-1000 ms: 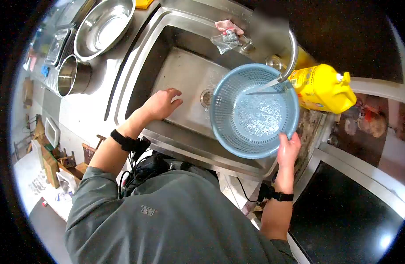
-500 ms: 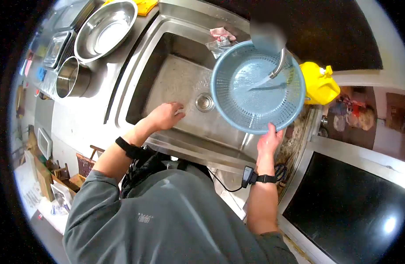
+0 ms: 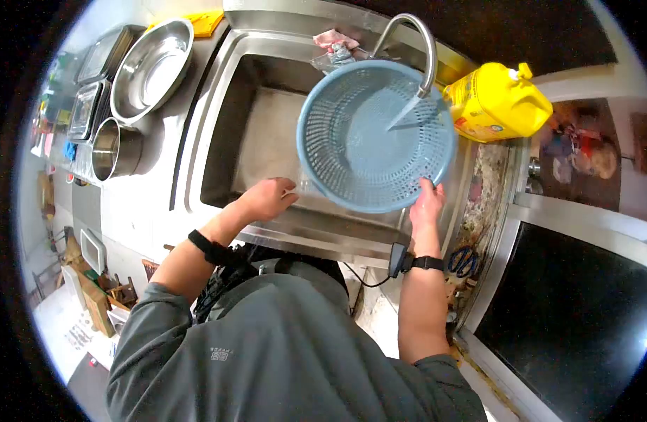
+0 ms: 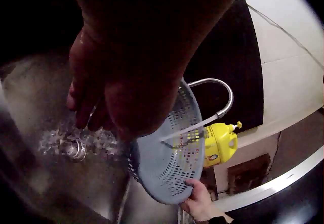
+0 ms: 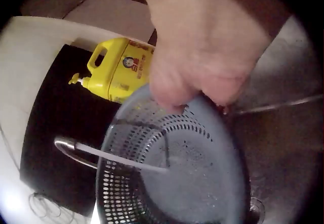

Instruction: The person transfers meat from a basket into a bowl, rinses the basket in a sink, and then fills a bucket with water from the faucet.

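Note:
My right hand (image 3: 427, 202) grips the near rim of a blue plastic strainer basket (image 3: 376, 151), thumb over the edge. The round basket is held up over the sink, with slotted walls. A stream of water runs into it from the curved metal faucet (image 3: 430, 56). In the right wrist view the basket's wall (image 5: 121, 188) shows its holes, and the water lands on its floor. My left hand (image 3: 268, 199) hovers over the near side of the sink, left of the basket, fingers loosely bent with nothing in them. The left wrist view shows water splashing around the drain (image 4: 75, 149).
The steel sink (image 3: 228, 126) lies under both hands. A yellow jug (image 3: 496, 105) with a pump stands right of the faucet. On the left counter are a steel basin (image 3: 155, 74) and a steel pot (image 3: 117, 149). A pink cloth (image 3: 335, 40) lies at the sink's back edge.
The basket has shifted and tilted under the running water, still in my right hand. The drain, visible earlier, is now covered by the basket in the head view. My left hand stays empty.

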`<state>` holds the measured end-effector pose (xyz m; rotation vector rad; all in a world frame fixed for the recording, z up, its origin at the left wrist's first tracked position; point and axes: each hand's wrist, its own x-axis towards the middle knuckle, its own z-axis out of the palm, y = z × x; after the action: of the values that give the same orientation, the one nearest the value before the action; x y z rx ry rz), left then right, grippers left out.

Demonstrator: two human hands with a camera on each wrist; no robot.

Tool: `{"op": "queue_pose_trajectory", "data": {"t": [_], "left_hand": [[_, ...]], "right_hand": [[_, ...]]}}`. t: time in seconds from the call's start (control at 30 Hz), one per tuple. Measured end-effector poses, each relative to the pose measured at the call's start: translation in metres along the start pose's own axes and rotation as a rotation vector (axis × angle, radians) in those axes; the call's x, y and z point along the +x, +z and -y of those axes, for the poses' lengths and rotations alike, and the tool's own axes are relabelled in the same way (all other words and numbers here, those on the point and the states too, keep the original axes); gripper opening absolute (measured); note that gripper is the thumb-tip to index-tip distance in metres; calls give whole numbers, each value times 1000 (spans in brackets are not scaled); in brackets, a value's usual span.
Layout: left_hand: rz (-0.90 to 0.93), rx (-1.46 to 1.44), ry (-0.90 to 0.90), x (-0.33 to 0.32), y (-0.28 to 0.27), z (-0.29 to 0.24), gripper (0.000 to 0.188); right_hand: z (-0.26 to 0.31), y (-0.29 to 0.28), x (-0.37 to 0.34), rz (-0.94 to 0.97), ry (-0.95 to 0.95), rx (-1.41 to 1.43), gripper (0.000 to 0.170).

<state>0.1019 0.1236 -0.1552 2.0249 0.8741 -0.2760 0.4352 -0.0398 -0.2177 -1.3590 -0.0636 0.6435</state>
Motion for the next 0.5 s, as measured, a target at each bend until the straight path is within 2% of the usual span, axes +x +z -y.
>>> {"op": "queue_pose_trajectory", "data": {"t": [0.03, 0.1, 0.17, 0.2, 0.23, 0.3, 0.43, 0.5], "left_hand": [[-19, -38, -29, -3, -2, -2, 38], [-34, -77, -67, -10, -7, -6, 37], [-157, -196, -192, -12, -14, -6, 40], [-221, -308, -46, -12, -10, 7, 41], [-224, -310, -49, -15, -6, 17, 41], [-249, -641, -68, -27, -23, 5, 42], [-325, -677, -76, -38, -30, 13, 44], [-320, -675, -80, -38, -29, 18, 45]], "right_hand": [[0, -1, 2, -7, -1, 3, 26], [13, 16, -9, 74, 246, -51, 23], [18, 33, -15, 112, 295, -32, 24], [24, 42, -18, 145, 343, -75, 24], [27, 48, -19, 177, 389, -117, 24], [20, 46, -7, 209, 400, -164, 24], [49, 40, -3, 226, 450, -318, 24], [74, 36, -18, 261, 408, -287, 23]]}}
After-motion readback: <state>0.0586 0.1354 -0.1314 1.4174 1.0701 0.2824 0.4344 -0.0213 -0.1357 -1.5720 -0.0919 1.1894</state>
